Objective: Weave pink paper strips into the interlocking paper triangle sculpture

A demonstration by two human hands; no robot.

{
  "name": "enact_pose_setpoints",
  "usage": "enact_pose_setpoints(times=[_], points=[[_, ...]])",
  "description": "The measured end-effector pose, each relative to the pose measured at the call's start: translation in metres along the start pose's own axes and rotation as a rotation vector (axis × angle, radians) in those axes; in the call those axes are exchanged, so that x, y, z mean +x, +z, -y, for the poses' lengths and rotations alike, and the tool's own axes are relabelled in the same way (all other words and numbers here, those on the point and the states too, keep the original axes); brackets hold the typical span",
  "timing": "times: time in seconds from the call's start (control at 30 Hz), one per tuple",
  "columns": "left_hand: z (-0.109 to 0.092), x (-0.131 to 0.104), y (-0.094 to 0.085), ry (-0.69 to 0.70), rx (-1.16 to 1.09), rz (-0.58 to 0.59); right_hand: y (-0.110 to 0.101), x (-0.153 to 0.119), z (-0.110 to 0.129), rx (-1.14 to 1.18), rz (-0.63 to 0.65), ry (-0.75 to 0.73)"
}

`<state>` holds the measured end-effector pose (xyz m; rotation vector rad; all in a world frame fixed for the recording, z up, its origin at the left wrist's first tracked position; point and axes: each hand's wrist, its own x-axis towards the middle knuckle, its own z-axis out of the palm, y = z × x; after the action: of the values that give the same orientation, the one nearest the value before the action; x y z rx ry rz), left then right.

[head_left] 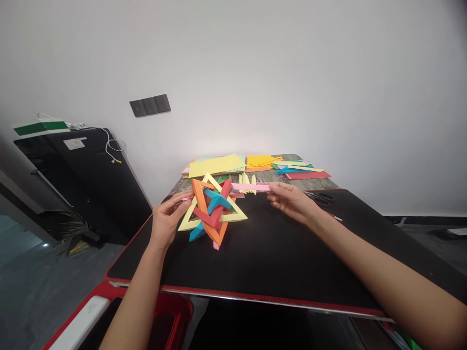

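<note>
A star-shaped paper model of interlocked yellow, orange, red and blue folded strips is held up over the black mat. My left hand is closed at the model's left side, with a bit of pink paper showing by its fingertips. Between the thumb and fingers of my right hand is the end of a folded pink paper strip. The strip's other end reaches the model's upper right edge; whether it is tucked in, I cannot tell. Another pink tip shows at the model's bottom.
Behind the mat lie yellow paper sheets, orange-yellow pieces, mixed coloured strips and small folded yellow strips. Black scissors rest beyond my right wrist. A red stool stands below the table's front left edge.
</note>
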<state>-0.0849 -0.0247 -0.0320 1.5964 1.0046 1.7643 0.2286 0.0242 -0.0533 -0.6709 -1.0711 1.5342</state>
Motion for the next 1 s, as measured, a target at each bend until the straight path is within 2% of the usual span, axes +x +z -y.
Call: enact_pose_setpoints(times=[0.63, 1.0], points=[[0.0014, 0.0001, 0.0002, 0.017, 0.016, 0.051, 0.0012, -0.0006, 0.0008, 0.019, 0.013, 0.043], [0.0031, 0.0008, -0.0005, 0.018, 0.017, 0.024, 0.0024, -0.0006, 0.0009, 0.053, 0.003, 0.040]])
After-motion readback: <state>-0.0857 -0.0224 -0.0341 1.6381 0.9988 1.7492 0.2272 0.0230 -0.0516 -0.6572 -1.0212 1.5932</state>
